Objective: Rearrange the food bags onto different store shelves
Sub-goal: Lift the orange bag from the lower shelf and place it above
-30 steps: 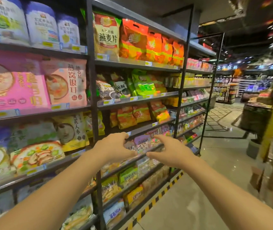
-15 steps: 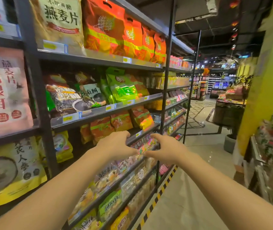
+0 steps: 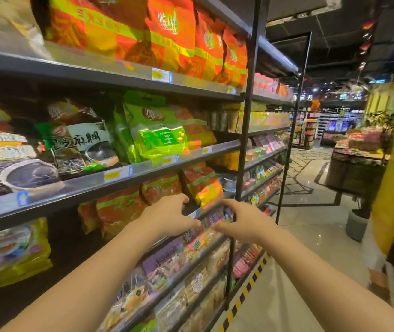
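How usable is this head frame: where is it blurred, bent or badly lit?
Head view: motion blur smears the orange bags on the top shelf and the price tags; wide-angle distortion bows the shelf upright; the far aisle is dim under a dark ceiling, with small bright lamps; the left hand and right hand are fairly sharp and evenly lit, both empty.

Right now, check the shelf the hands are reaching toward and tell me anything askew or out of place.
One orange and yellow bag at the right end of that row leans tilted, its lower corner jutting past the shelf edge, while its neighbours sit further back. Left hand and right hand hold nothing.
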`<action>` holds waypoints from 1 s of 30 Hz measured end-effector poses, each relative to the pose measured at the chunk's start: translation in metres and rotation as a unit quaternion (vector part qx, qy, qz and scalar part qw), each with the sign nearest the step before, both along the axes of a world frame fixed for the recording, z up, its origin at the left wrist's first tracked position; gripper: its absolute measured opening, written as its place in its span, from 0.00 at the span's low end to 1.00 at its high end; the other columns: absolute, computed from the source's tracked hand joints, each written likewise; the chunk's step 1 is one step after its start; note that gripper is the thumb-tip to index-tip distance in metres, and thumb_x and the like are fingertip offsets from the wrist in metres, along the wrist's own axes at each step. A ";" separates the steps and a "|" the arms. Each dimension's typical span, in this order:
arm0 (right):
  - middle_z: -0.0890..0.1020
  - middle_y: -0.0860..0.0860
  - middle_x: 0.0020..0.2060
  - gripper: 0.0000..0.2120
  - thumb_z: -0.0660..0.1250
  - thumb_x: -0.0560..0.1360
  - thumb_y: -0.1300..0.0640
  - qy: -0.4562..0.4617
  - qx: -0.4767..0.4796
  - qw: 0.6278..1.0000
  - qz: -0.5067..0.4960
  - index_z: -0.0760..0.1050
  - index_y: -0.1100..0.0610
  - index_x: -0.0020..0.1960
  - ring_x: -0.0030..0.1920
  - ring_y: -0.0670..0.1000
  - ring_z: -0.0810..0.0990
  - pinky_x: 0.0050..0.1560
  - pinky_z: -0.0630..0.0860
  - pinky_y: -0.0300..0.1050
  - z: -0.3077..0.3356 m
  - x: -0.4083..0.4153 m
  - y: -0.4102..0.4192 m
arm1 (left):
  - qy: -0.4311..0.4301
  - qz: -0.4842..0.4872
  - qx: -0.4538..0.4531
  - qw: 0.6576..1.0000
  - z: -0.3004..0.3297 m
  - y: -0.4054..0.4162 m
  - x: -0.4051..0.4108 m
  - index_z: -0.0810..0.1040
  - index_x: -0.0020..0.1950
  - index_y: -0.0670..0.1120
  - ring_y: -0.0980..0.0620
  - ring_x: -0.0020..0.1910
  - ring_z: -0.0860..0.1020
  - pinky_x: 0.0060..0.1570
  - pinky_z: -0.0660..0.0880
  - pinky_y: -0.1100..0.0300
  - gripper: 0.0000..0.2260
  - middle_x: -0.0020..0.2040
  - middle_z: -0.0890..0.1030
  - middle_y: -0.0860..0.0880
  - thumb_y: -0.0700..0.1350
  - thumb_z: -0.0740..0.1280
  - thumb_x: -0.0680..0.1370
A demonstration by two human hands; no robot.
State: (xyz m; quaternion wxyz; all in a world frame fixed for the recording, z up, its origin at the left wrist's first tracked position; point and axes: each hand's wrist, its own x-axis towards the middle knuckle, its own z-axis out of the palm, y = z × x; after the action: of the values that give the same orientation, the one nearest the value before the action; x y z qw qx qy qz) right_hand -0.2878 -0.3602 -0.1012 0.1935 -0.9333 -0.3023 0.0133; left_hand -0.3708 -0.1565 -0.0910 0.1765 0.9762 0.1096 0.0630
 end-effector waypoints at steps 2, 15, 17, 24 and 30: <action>0.68 0.51 0.75 0.44 0.67 0.71 0.30 0.005 0.009 1.000 0.002 0.56 0.45 0.80 0.72 0.55 0.71 0.67 0.73 0.58 0.001 0.045 -0.005 | -0.007 0.016 -0.015 1.000 -0.003 -0.001 0.035 0.64 0.79 0.51 0.48 0.71 0.73 0.67 0.74 0.47 0.40 0.75 0.72 0.51 0.66 0.70 0.72; 0.70 0.50 0.75 0.45 0.66 0.70 0.28 0.003 -0.014 0.999 0.029 0.56 0.43 0.80 0.69 0.55 0.74 0.63 0.77 0.56 -0.034 0.279 0.017 | 0.007 0.075 -0.036 0.996 -0.047 0.018 0.240 0.64 0.79 0.52 0.48 0.69 0.75 0.65 0.75 0.47 0.38 0.74 0.73 0.52 0.65 0.70 0.73; 0.69 0.50 0.75 0.45 0.66 0.70 0.28 0.004 -0.019 0.999 0.036 0.55 0.43 0.80 0.69 0.54 0.74 0.63 0.76 0.56 -0.040 0.314 0.029 | 0.014 0.085 -0.041 0.995 -0.058 0.030 0.273 0.63 0.79 0.52 0.48 0.70 0.74 0.66 0.74 0.47 0.39 0.75 0.72 0.52 0.65 0.69 0.73; 0.73 0.50 0.72 0.44 0.68 0.72 0.32 0.029 -0.013 0.997 0.066 0.55 0.46 0.81 0.66 0.54 0.76 0.64 0.75 0.55 -0.051 0.442 0.088 | 0.022 0.122 -0.075 0.989 -0.081 0.084 0.393 0.62 0.80 0.52 0.45 0.71 0.73 0.67 0.73 0.46 0.39 0.77 0.71 0.50 0.63 0.71 0.74; 0.70 0.52 0.75 0.43 0.69 0.72 0.33 0.018 -0.018 0.995 0.093 0.57 0.47 0.80 0.72 0.56 0.70 0.66 0.71 0.51 -0.069 0.534 0.133 | 0.030 0.167 -0.076 0.983 -0.101 0.117 0.468 0.62 0.81 0.50 0.46 0.74 0.71 0.69 0.71 0.49 0.41 0.78 0.69 0.48 0.66 0.69 0.73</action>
State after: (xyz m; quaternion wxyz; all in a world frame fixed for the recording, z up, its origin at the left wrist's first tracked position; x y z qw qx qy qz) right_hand 0.2464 -0.2273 -0.1706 0.1796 -0.9042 -0.3837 0.0540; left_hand 0.0974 -0.0395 -0.1916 0.2341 0.9294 0.2803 0.0539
